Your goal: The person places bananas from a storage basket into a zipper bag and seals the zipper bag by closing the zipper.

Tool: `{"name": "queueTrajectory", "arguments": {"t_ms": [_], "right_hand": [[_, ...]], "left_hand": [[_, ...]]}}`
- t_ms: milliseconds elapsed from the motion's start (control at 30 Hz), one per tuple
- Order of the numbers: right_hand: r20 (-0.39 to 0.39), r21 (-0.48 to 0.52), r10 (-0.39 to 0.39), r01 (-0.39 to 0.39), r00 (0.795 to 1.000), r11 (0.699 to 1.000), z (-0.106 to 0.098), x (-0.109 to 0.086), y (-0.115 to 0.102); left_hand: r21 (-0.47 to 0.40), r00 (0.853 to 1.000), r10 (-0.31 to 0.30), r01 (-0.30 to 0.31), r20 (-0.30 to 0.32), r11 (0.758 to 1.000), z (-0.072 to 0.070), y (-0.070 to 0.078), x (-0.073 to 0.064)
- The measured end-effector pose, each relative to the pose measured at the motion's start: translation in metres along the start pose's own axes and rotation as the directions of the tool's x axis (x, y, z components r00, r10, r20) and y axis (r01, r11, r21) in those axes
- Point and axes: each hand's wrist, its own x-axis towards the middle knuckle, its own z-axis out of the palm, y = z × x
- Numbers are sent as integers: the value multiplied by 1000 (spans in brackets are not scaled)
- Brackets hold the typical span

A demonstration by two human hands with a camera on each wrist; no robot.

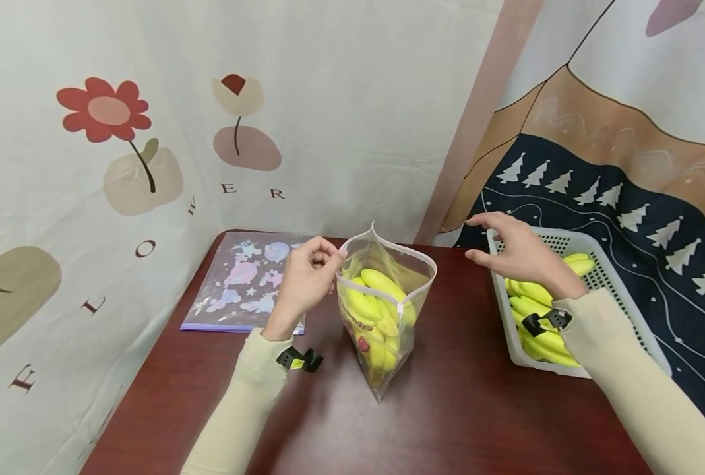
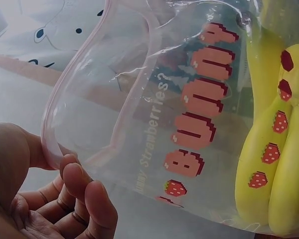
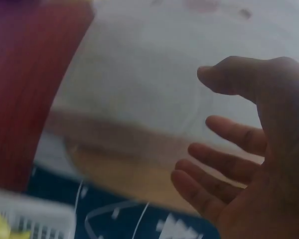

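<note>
A clear zip bag [image 1: 408, 330] with a pale pink zip rim stands with its mouth wide apart, bananas [image 1: 382, 284] inside it. My left hand [image 1: 309, 274] pinches the rim at its left corner between thumb and index finger. In the left wrist view the bag's front [image 2: 199, 114] carries red "BUNNY" lettering and strawberry prints, with the bananas [image 2: 269, 149] low behind them. My right hand [image 1: 521, 247] hovers over the near-left part of a grey basket [image 1: 622, 290], thumb and fingers spread, holding nothing. More bananas [image 1: 545, 330] lie in that basket, partly covered by the right forearm.
Left of the bag, a flat clear bag [image 1: 242, 277] with pastel prints and a purple edge lies on the dark red table [image 1: 447, 409]. A patterned curtain [image 1: 352, 132] hangs right behind the table's far edge.
</note>
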Motion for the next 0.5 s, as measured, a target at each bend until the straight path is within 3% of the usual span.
{"name": "queueTrajectory", "arguments": {"t_ms": [167, 500], "right_hand": [[48, -70, 65, -61, 997, 996, -6, 5, 35], [146, -198, 165, -135, 975, 971, -12, 4, 95]], "left_hand": [[-2, 1000, -5, 5, 1, 1000, -4, 22, -8], [-4, 1000, -11, 11, 13, 1000, -5, 20, -9]]}}
